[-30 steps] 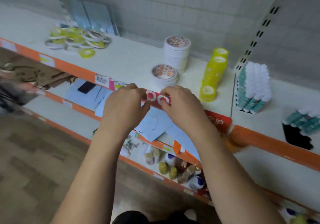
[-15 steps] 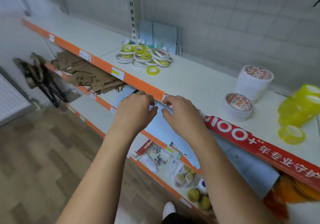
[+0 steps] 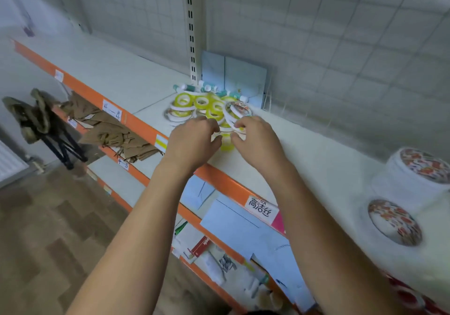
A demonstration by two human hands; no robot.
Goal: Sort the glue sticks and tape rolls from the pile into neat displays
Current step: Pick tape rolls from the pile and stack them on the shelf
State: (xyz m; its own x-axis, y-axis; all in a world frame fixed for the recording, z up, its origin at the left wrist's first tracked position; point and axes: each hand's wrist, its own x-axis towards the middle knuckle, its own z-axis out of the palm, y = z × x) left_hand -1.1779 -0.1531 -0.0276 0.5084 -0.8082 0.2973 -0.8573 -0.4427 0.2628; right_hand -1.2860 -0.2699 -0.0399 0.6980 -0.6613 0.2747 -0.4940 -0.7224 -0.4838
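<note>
By the shelf's [image 3: 304, 149] front edge, the right hand [image 3: 258, 141] pinches a white tape roll [image 3: 235, 125] off the pile [image 3: 207, 107] — light, stiff rings, probably best gripped at the rim — while the left hand [image 3: 194, 141] curls, its hold hidden.

White shelf [image 3: 304, 149], tape pile [image 3: 207, 106], white stacks [image 3: 411, 183]

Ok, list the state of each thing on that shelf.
Pile: unsorted, heaped.
Glue sticks: loose at the pile's back.
Left grip: fingers curled at the pile's edge, hold unclear.
Right grip: pinching a white roll.
Tall stack: upright, neat.
Short stack: upright, neat.
</note>
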